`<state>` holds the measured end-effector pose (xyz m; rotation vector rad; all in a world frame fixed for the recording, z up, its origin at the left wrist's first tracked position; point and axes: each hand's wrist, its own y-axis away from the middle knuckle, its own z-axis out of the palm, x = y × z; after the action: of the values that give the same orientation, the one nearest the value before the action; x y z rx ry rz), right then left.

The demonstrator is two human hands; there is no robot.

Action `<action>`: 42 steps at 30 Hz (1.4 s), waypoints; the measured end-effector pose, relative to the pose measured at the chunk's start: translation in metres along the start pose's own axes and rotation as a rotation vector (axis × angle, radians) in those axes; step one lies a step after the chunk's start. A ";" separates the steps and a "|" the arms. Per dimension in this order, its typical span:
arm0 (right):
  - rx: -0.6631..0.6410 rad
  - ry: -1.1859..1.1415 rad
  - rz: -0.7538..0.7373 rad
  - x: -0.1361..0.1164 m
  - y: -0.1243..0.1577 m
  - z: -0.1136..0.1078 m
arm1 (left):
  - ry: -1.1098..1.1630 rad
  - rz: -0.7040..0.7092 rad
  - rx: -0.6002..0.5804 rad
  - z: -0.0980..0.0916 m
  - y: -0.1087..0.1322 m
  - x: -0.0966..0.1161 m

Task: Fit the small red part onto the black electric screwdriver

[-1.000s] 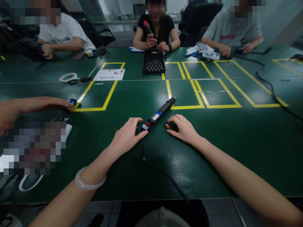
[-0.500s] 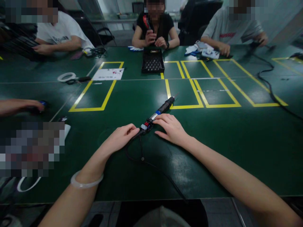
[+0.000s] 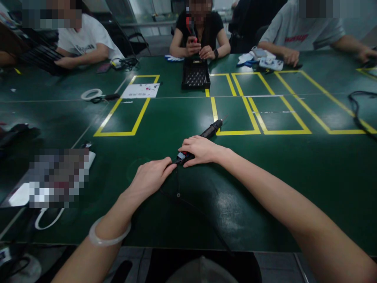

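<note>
Centre frame: right hand point(image 3: 202, 151) has shifted onto the electric screwdriver point(image 3: 211, 129), gripping its rear; left hand point(image 3: 151, 177) touches the cord point(image 3: 177, 195), grip can't tell.

The right hand point(image 3: 203, 150) hides the middle of the screwdriver point(image 3: 211, 129), grip unclear

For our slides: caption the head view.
Right hand covers a corded screwdriver lying on the green table; left hand touches its cable end.
</note>
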<state>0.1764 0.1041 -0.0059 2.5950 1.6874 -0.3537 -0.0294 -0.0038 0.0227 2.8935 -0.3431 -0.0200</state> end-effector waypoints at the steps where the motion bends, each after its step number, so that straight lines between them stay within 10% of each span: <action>1: -0.004 -0.010 0.002 0.001 -0.001 0.000 | -0.028 -0.002 -0.005 0.000 0.000 0.002; 28: 0.080 -0.126 0.009 0.000 0.017 0.010 | -0.090 -0.067 0.155 0.028 -0.001 0.039; 38: 0.162 -0.158 -0.024 -0.004 0.033 0.016 | 0.175 -0.082 -0.079 0.015 0.008 0.040; 42: 0.168 -0.139 -0.023 -0.004 0.034 0.019 | 0.056 -0.019 0.011 0.014 0.011 0.045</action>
<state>0.2026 0.0837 -0.0274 2.5945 1.7104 -0.6877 0.0115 -0.0276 0.0120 2.9017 -0.3065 0.0604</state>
